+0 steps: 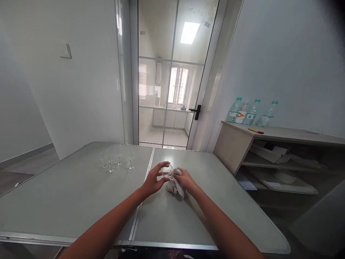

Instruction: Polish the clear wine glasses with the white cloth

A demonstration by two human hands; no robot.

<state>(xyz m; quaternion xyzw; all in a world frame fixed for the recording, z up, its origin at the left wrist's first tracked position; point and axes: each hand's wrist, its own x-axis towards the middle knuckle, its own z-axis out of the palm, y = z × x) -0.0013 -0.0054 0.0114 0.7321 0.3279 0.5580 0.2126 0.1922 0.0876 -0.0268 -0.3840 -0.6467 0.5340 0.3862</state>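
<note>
My left hand [153, 180] is curled round a small clear glass [167, 170], held over the middle of the grey table [81, 194]. Against the glass from the right, my right hand [186, 180] grips a white cloth [175, 187] that hangs below the fingers. Several more clear stemmed glasses [116, 159] stand in a group on the table to the far left of my hands.
A glass door [172, 72] with a black handle stands behind the table. A wooden shelf unit [272, 151] at the right carries three water bottles [252, 112], a red and yellow pen and papers. A seam runs down the table's middle.
</note>
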